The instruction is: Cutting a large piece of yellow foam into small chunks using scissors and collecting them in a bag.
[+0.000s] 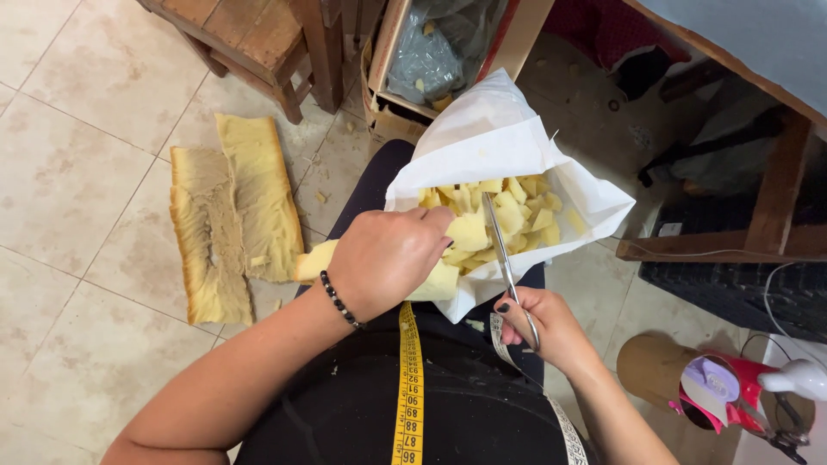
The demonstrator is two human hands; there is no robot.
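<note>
My left hand (388,254) grips a strip of yellow foam (314,260) over my lap; a beaded bracelet sits on that wrist. My right hand (544,325) holds scissors (501,250) by the handles, blades pointing up into the foam at the left hand's fingertips. Under both lies a white bag (482,138), open on my lap and holding several small cut foam pieces (517,211). A yellow measuring tape (409,387) hangs down my front.
Two long foam slabs (228,215) lie on the tiled floor at left. A wooden stool (258,43) and a cardboard box with plastic (426,60) stand ahead. A wooden table frame (775,189) is at right, a pink-and-white object (719,392) below it.
</note>
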